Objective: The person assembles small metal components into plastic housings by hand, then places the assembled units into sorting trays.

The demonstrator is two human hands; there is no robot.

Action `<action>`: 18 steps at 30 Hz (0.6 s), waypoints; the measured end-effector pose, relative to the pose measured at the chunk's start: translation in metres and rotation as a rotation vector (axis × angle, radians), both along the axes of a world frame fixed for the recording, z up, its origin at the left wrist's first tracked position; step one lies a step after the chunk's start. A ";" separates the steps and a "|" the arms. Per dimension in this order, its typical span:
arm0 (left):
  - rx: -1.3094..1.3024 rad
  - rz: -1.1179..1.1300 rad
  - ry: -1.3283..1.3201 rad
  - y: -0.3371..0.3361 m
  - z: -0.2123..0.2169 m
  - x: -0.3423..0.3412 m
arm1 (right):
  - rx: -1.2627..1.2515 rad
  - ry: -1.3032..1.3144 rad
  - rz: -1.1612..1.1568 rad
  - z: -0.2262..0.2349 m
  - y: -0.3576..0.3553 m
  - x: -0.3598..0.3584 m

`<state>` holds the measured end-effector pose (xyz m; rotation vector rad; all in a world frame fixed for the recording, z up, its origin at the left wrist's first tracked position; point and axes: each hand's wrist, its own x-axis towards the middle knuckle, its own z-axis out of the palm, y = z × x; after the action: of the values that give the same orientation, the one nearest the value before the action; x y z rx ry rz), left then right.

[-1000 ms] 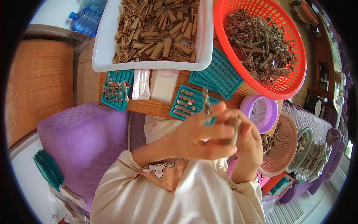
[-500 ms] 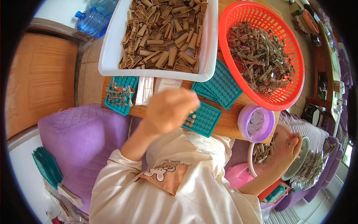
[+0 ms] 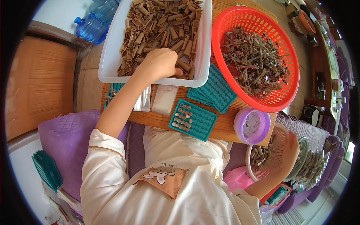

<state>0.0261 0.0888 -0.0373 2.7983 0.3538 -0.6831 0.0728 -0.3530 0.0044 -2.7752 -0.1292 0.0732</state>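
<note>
My left hand (image 3: 159,64) is down in the white plastic bin (image 3: 103,67), among a heap of brown half-tube plastic pieces (image 3: 148,18). Its fingers curl downward and are closed, but what they grip is hidden beneath the hand. Off to the right, my right hand (image 3: 291,148) is over the rim of a pale pink basket (image 3: 275,159) that holds small brown pieces. Motion smears its fingers. Close in front of me lies a teal dimpled tray (image 3: 202,122), with several small round discs (image 3: 181,117) in its left-hand hollows.
A red basket (image 3: 296,75) of thin brown-and-clear plastic parts stands at the table's right. More teal trays (image 3: 217,88) lie partly beneath it. A purple tub (image 3: 237,127) sits by the right edge; clear plastic packets (image 3: 165,99) lie below the bin.
My left hand has moved up and away from above the teal tray into the bin, uncovering the discs. My right hand has shifted slightly and stays by the pink basket.
</note>
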 end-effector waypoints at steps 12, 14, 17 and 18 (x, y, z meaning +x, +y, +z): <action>-0.378 0.224 -0.434 0.000 0.007 -0.010 | 0.083 -0.285 0.495 0.008 0.173 0.096; -0.467 0.299 -0.530 -0.003 0.009 -0.016 | 0.024 -0.442 0.469 0.002 0.179 0.116; -0.537 0.329 -0.648 -0.009 0.015 -0.021 | -0.079 -0.472 0.610 -0.018 0.171 0.138; -0.509 0.294 -0.671 -0.011 0.016 -0.022 | -0.066 -0.424 0.633 -0.023 0.168 0.142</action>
<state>0.0041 0.0779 -0.0213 2.2424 0.3746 0.2189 0.2149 -0.1847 -0.0189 -2.6572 -1.1180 -0.3564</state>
